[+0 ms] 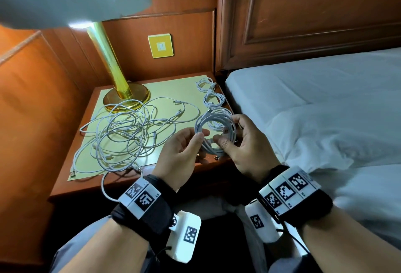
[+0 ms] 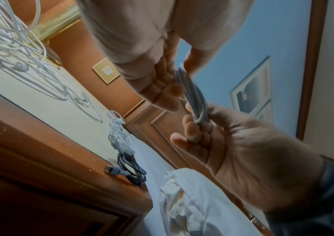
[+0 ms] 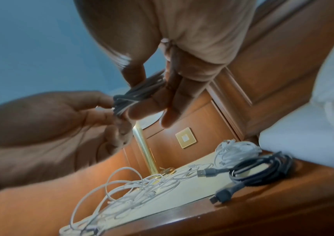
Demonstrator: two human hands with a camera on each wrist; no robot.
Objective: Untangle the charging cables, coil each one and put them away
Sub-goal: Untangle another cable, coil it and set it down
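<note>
Holding a white coiled cable (image 1: 213, 133) between our two hands, we see from the head view that the left hand (image 1: 182, 151) pinches its left side with thumb and fingertips while the right hand (image 1: 245, 144) curls its fingers round the right side. The coil hangs just above the near right corner of the nightstand (image 1: 71, 186). Finished coils (image 1: 211, 97) lie along the far right edge, and a loose tangle of white cables (image 1: 123, 133) spreads over the middle and left, near the brass lamp (image 1: 117, 73).

From the left wrist, the left fingers (image 2: 162, 89) lie nearly straight against the coil, thumb on the other side, and the right hand's curled fingers clamp the bundle lower down. A dark coiled cable (image 2: 129, 169) sits at the nightstand's corner.

From the right wrist, that dark cable and a white coil (image 3: 237, 151) rest beside the bed (image 3: 303, 143).

We judge a few cables done, one nearly coiled, and the tangle left to do.
</note>
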